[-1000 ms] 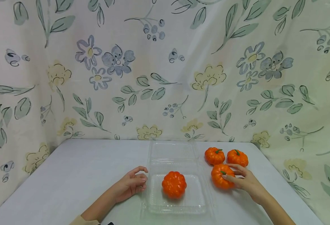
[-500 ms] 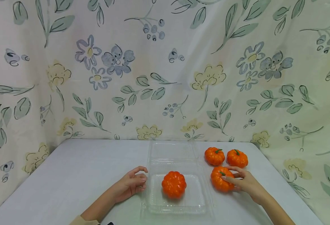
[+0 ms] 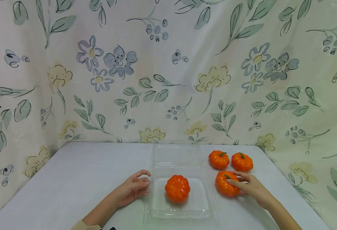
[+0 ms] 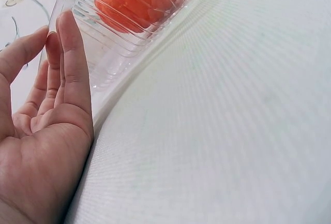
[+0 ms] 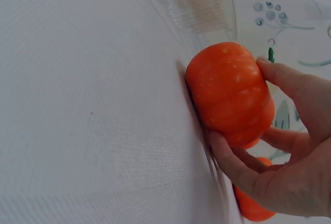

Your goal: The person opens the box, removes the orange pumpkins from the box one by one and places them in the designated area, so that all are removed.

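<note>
My right hand (image 3: 256, 188) holds a small orange toy pumpkin (image 3: 225, 184) with a green stem, low over or on the table to the right of the clear plastic box. In the right wrist view, the thumb (image 5: 287, 79) and fingers lie round the pumpkin (image 5: 230, 92). Another pumpkin (image 3: 177, 189) sits inside the open clamshell box (image 3: 197, 213), with no stem showing. Beside the box's left edge, my left hand (image 3: 131, 190) rests on its side with loosely bent fingers. Whether its fingertips touch the box's rim, I cannot tell.
Two more orange pumpkins, one on the left (image 3: 218, 159) and one on the right (image 3: 242, 162), stand behind my right hand. The box's lid (image 3: 177, 154) lies folded back, away from me. A floral curtain (image 3: 168, 80) hangs behind the white table (image 3: 93, 166).
My right hand has drawn its pumpkin slightly toward me, away from the two behind it; in the last half second it hardly moves. My left hand stays put.
</note>
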Available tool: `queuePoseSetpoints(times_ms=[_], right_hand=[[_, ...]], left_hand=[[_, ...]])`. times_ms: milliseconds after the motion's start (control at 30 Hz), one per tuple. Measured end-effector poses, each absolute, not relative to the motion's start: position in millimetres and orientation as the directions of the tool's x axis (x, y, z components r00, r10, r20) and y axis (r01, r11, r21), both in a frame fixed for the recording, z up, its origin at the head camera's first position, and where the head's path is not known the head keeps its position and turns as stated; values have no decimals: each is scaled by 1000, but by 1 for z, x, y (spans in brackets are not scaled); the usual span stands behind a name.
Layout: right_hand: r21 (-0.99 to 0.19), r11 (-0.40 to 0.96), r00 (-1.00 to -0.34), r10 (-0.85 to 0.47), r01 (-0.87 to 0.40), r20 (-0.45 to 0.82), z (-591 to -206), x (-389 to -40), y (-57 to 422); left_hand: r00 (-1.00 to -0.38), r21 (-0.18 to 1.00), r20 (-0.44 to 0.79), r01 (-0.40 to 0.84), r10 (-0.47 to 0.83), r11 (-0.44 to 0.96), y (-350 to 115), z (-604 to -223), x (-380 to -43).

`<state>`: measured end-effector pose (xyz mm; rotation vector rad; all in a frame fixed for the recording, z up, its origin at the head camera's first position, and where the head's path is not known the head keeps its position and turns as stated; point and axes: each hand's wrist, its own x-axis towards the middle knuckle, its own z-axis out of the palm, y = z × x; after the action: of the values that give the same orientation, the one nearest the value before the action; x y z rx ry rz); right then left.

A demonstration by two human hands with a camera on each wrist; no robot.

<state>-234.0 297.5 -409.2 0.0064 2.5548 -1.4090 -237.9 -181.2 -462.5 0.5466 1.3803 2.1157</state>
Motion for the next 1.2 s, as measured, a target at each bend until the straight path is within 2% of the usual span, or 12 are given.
queuePoseSetpoints(times_ms=[1200], right_hand=[[-833, 544, -975, -109, 104, -193, -410, -231, 300]], left_hand=[[-763, 914, 36, -237, 645, -330, -181, -461, -238]])
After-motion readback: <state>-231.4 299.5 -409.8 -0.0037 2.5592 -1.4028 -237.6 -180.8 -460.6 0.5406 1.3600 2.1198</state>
